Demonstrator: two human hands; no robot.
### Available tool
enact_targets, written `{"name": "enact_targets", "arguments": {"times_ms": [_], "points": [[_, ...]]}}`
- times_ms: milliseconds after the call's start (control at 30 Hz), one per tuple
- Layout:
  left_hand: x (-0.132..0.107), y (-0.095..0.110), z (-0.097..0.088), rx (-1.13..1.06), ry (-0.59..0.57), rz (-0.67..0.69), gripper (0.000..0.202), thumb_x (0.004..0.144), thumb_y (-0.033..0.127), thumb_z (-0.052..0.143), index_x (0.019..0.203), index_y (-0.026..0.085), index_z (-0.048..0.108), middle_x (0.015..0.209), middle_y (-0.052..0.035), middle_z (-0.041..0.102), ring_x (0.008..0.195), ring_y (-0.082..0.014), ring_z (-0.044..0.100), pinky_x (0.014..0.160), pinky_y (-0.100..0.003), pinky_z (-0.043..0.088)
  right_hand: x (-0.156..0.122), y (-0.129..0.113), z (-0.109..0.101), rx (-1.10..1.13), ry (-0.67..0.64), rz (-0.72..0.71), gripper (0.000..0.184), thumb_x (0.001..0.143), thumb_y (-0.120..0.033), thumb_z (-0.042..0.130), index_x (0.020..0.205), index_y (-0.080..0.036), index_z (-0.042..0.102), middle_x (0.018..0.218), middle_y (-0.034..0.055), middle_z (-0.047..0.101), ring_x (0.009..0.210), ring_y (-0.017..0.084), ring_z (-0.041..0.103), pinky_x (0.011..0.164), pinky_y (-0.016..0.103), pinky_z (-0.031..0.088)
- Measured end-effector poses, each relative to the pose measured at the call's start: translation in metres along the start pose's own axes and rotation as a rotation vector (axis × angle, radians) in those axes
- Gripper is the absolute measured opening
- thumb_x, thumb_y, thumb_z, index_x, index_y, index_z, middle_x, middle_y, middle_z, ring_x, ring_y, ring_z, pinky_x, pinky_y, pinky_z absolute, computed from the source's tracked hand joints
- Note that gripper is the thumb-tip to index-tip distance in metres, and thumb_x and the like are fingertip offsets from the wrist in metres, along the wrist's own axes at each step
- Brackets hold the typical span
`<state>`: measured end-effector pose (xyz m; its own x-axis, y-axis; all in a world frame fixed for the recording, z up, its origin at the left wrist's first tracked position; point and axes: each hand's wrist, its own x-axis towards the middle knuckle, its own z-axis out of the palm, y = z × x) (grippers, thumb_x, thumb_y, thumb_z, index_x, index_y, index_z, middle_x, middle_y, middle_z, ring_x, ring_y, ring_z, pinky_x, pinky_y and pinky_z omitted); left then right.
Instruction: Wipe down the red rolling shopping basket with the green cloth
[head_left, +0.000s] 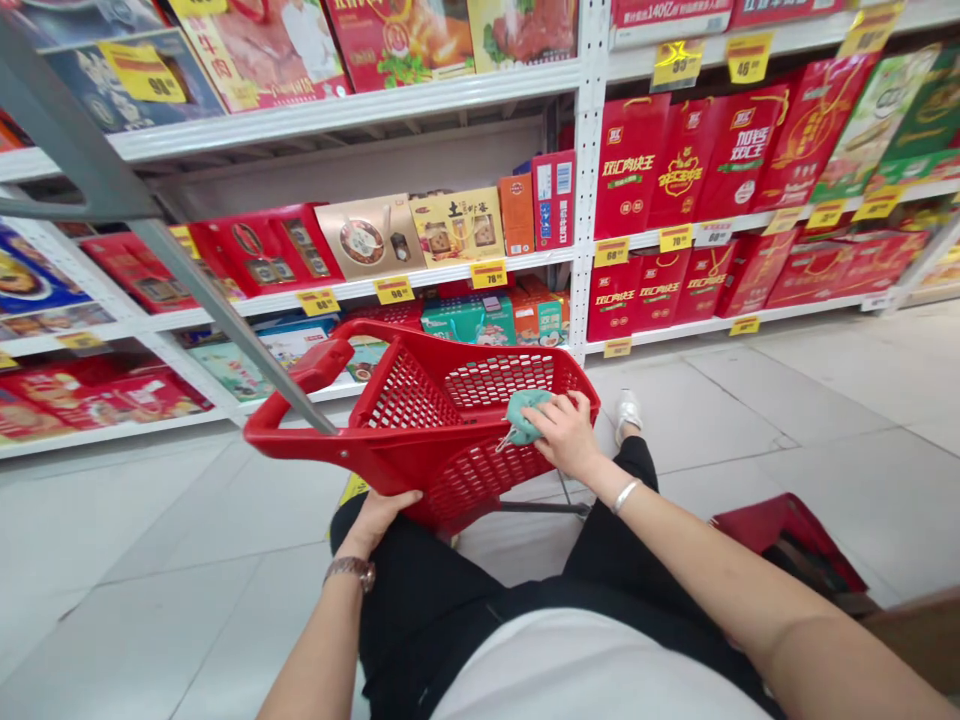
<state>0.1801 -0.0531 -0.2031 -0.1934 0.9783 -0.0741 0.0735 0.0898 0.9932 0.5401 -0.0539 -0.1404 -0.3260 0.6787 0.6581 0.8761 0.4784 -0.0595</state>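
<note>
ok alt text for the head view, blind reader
A person's right hand holds a green cloth at the near side of a red shopping cart, the left hand by its lower part. Beyond stand white shelves of packaged goods with yellow price tags.

Bskt [435, 437] open up top; grey pole [234, 325] crosses L end.

Shelves [360, 112] behind cart [420, 437] | boxes [371, 240] on shelves L, bags [626, 165] R | cloth [522, 415] @ cart's near side, under R hand [566, 430]

Right grip [564, 428] holds green pouch [523, 416] at red basket [450, 468] — left grip [381, 518] beside it.
</note>
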Motion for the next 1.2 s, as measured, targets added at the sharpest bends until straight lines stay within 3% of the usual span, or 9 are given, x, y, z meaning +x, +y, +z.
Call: {"name": "enact_targets", "arguments": {"times_ms": [200,333,433,600,767,867,967,1100,1200], "points": [[0.002,-0.003,-0.003,0.005,0.022,0.001,0.062,0.048,0.023,0.094,0.106,0.018,0.073,0.116,-0.0119,0.08,0.115,-0.0326,0.072,0.111,-0.049,0.052,-0.028,0.041,0.003,-0.098,0.118,0.11,0.041,0.088,-0.007,0.057,0.119,-0.027,0.073,0.107,0.0058,0.077,0.114,0.026,0.057,0.115,0.054,0.017],[0.002,-0.004,-0.002,0.01,0.038,-0.017,0.059,0.048,0.02,0.094,0.103,0.019,0.073,0.115,-0.0117,0.08,0.115,-0.0332,0.072,0.112,-0.05,0.052,-0.028,0.041,0.0,-0.056,0.177,0.187,0.046,0.084,-0.002,0.055,0.116,-0.028,0.075,0.103,0.0047,0.079,0.11,0.025,0.06,0.115,0.054,0.019],[-0.001,-0.003,-0.002,0.027,0.042,-0.031,0.059,0.048,0.021,0.094,0.102,0.017,0.073,0.115,-0.0129,0.08,0.114,-0.0336,0.072,0.113,-0.051,0.051,-0.011,0.012,-0.002,0.052,0.228,0.118,0.044,0.087,-0.007,0.057,0.119,-0.031,0.075,0.107,0.0029,0.079,0.114,0.025,0.06,0.117,0.053,0.018],[-0.009,0.002,0.002,0.047,0.022,-0.028,0.061,0.048,0.022,0.095,0.104,0.015,0.072,0.116,-0.0139,0.079,0.113,-0.0323,0.073,0.108,-0.048,0.054,0.031,-0.061,0.009,0.228,0.155,-0.04,0.042,0.09,-0.011,0.061,0.118,-0.041,0.075,0.12,-0.0009,0.076,0.13,0.026,0.053,0.119,0.056,0.015],[-0.014,0.006,0.006,0.052,0.005,-0.021,0.069,0.045,0.02,0.096,0.11,0.016,0.071,0.113,-0.0119,0.08,0.113,-0.0315,0.072,0.106,-0.046,0.055,0.047,-0.09,0.024,0.286,0.082,-0.024,0.035,0.083,-0.009,0.065,0.109,-0.03,0.076,0.157,0.0068,0.053,0.144,0.033,0.043,0.117,0.06,0.024],[-0.014,0.005,0.006,0.059,0.006,-0.03,0.064,0.046,0.02,0.096,0.105,0.015,0.072,0.11,-0.012,0.081,0.111,-0.032,0.073,0.106,-0.046,0.055,0.043,-0.083,0.028,0.312,0.005,-0.082,0.04,0.081,-0.002,0.059,0.111,-0.025,0.074,0.155,0.0129,0.055,0.129,0.029,0.057,0.108,0.052,0.039],[-0.013,0.002,0.007,0.06,0.022,-0.033,0.063,0.046,0.019,0.096,0.104,0.014,0.073,0.11,-0.0131,0.081,0.11,-0.0325,0.073,0.106,-0.047,0.055,0.034,-0.068,0.03,0.32,0.021,-0.134,0.042,0.081,0.001,0.056,0.11,-0.023,0.075,0.153,0.0151,0.057,0.122,0.027,0.062,0.101,0.047,0.044],[-0.011,-0.001,0.008,0.05,0.039,-0.028,0.057,0.049,0.019,0.094,0.102,0.015,0.074,0.111,-0.013,0.081,0.111,-0.0316,0.073,0.105,-0.045,0.056,0.015,-0.034,0.032,0.285,0.077,-0.022,0.045,0.078,0.001,0.058,0.111,-0.024,0.077,0.159,0.0149,0.05,0.121,0.028,0.062,0.102,0.047,0.047],[-0.01,-0.002,0.01,0.035,0.04,-0.019,0.057,0.05,0.019,0.093,0.103,0.014,0.074,0.111,-0.013,0.081,0.11,-0.0313,0.074,0.106,-0.045,0.056,0.002,-0.001,0.026,0.257,0.098,0.093,0.049,0.075,0.002,0.057,0.11,-0.025,0.078,0.142,0.0123,0.065,0.116,0.027,0.065,0.099,0.045,0.05]]}}
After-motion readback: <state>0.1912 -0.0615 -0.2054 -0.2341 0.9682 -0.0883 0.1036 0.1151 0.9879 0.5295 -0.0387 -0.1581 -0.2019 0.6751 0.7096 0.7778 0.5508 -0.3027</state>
